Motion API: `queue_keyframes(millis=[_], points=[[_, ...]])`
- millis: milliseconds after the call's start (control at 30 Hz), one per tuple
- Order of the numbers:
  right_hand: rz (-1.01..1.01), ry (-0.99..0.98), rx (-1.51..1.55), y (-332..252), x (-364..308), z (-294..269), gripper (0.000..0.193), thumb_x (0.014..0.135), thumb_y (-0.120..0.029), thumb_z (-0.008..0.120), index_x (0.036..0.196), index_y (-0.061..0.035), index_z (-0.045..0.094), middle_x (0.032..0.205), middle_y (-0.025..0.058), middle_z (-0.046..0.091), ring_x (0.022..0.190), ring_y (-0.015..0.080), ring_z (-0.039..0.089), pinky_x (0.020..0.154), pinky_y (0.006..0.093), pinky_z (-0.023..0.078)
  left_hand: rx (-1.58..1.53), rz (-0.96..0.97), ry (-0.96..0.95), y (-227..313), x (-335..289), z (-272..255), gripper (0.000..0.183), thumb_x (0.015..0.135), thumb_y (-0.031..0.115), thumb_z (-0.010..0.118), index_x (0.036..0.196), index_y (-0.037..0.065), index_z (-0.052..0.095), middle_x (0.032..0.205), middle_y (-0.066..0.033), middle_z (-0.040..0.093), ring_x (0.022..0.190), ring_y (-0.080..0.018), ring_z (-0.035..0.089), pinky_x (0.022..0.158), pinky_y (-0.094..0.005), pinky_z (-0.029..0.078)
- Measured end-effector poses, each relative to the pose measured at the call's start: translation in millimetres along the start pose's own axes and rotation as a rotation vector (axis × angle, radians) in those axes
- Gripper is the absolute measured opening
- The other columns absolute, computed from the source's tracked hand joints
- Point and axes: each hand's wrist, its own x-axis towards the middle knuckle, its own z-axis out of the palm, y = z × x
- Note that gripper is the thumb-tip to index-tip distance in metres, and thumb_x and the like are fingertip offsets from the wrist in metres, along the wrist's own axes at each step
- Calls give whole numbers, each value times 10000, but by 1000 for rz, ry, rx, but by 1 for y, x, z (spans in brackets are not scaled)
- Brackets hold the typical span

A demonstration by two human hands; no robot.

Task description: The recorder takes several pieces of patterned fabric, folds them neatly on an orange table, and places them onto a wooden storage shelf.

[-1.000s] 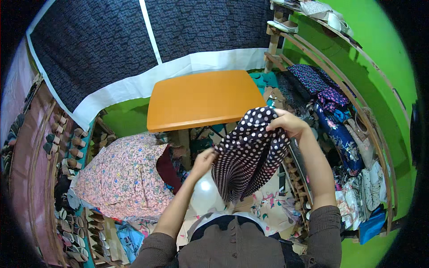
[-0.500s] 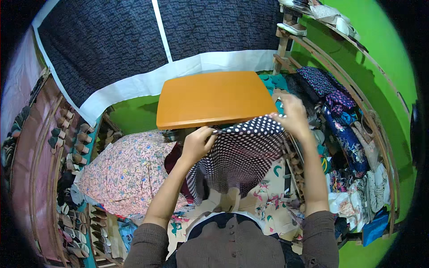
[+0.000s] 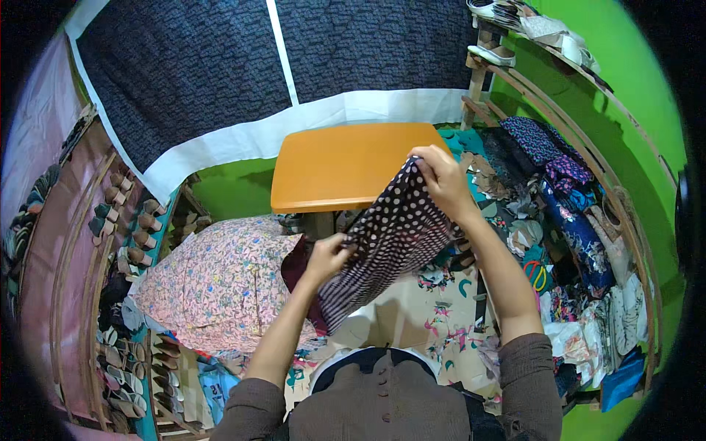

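Polka-dot cloth [image 3: 390, 239] now stretched wider, lower.

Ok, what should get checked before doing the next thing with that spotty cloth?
1. Left hand grips the spotty cloth at its lower edge: ok.
2. Right hand grips the cloth's top corner: ok.
3. Cloth stretched flat between the hands: not ok, it slants and bunches lower down.
4. Orange table top bare: ok.
5. Cloth clear of the flowery bundle: ok.
6. Cloth's far side clean: cannot tell.
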Motion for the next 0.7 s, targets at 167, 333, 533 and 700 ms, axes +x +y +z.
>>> queue_keyframes(millis=[167,333,533,700], points=[[-210,-105,-180,-2,10,-21,130,811,-122,542,935,-110,579,746,87,543,678,285,577,570,371,462,54,-84,27,-14,-25,33,171,745,84,580,896,6,556,748,-169,575,674,-260,581,608,-360,448],[-484,-172,-384,-5,18,-36,146,739,-122,548,882,-139,579,652,47,480,604,207,568,485,324,447,306,-131,69,-21,-15,41,179,668,-1,500,846,9,504,830,-211,564,839,-400,539,700,-464,418],[-508,50,-478,2,32,-81,184,727,-104,574,906,-145,568,665,35,483,588,202,550,475,313,440,431,-356,39,-67,-25,33,319,670,25,506,970,59,608,940,-200,609,886,-366,578,752,-429,456],[-388,193,-696,32,21,-145,178,713,-96,630,864,-115,539,709,60,489,622,237,547,506,334,441,380,-271,125,-89,-23,6,320,708,54,475,993,81,619,894,-216,611,851,-376,588,746,-427,461]])
